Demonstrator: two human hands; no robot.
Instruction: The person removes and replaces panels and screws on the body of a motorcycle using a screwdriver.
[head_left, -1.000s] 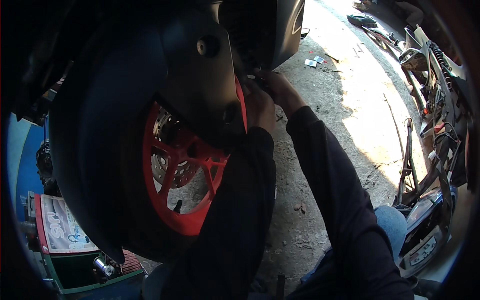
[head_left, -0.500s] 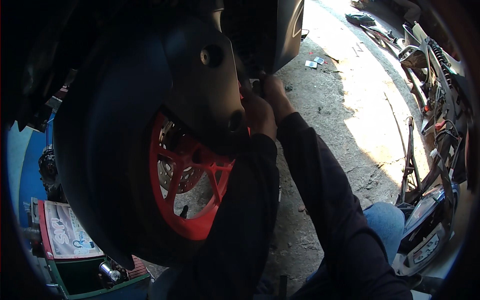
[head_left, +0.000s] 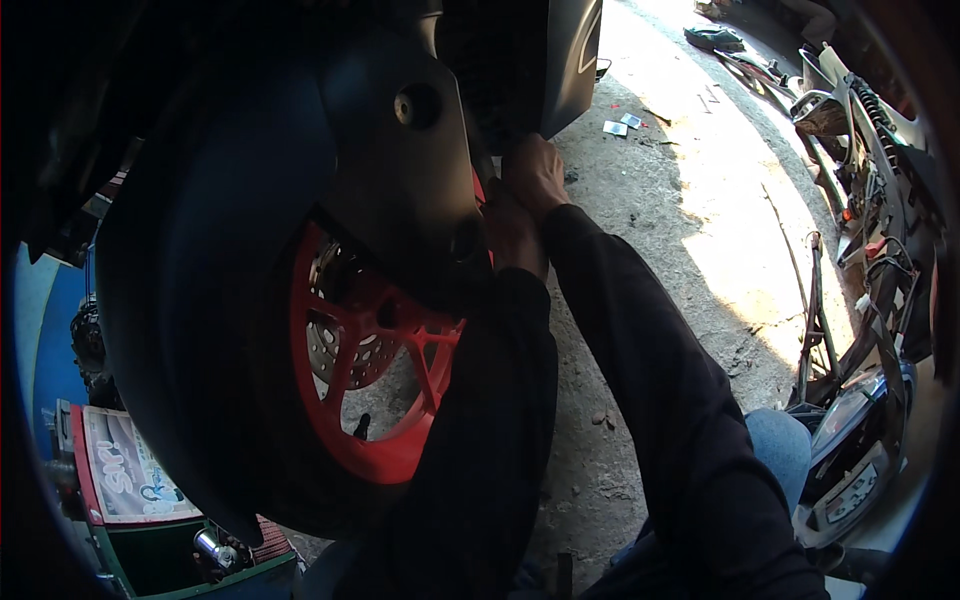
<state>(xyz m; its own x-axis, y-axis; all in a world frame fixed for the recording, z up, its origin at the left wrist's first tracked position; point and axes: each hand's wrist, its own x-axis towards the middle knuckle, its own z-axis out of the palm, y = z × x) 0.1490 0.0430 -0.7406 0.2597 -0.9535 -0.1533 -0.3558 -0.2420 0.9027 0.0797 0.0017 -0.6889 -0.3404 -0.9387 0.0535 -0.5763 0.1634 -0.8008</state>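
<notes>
Both of my hands are close together behind the dark fork cover (head_left: 400, 150) of a motorcycle's front wheel, below the body panel (head_left: 572, 70). My right hand (head_left: 535, 172) is closed, its knuckles up against the panel's lower edge; whatever it holds is hidden. Just below it is my left hand (head_left: 515, 238), beside the cover's right edge, with its fingers out of sight in shadow. The red wheel rim (head_left: 385, 460) and a drilled brake disc (head_left: 350, 365) show under the cover. A wide dark fender (head_left: 215, 220) curves over the black tyre.
At right, motorcycle frames and parts (head_left: 885, 250) are heaped along the wall. Small pale packets (head_left: 616, 128) lie on the concrete floor (head_left: 640, 200). A green-and-red box (head_left: 150, 560) with a metal part (head_left: 213, 548) stands at lower left. My knee (head_left: 780, 455) is at lower right.
My right hand has turned and shifted slightly left, now showing its knuckles under the panel. The left hand stays nearly in place. The whole view has shifted a little.
</notes>
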